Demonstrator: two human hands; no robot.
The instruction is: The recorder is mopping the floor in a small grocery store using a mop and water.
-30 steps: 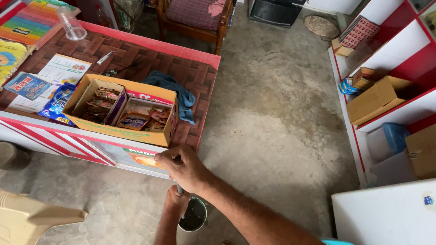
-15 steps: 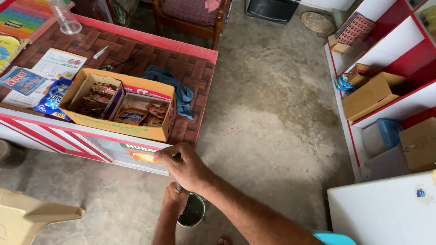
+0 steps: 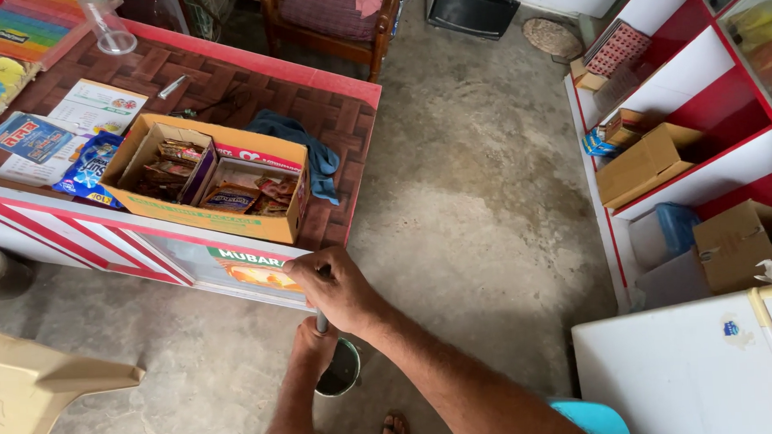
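My right hand (image 3: 333, 289) is closed around the top of a thin grey upright rod (image 3: 321, 320). Just beneath it, my left hand (image 3: 313, 346) grips the same rod lower down. The rod runs down into a small dark round bucket (image 3: 341, 373) standing on the concrete floor by my sandalled feet (image 3: 394, 431). Both hands hover right in front of the red and white counter (image 3: 101, 242). What sits at the rod's lower end is hidden inside the bucket.
An open cardboard box (image 3: 215, 185) of small packets, a blue cloth (image 3: 313, 146), leaflets and a clear cup (image 3: 104, 25) lie on the counter. Red shelves (image 3: 703, 116) with boxes line the right wall. A white appliance (image 3: 696, 368) stands bottom right, a beige plastic chair (image 3: 29, 389) bottom left.
Both hands keep their hold on the rod in about the same spot. My view has drifted slightly, so the counter sits a little lower in the picture.
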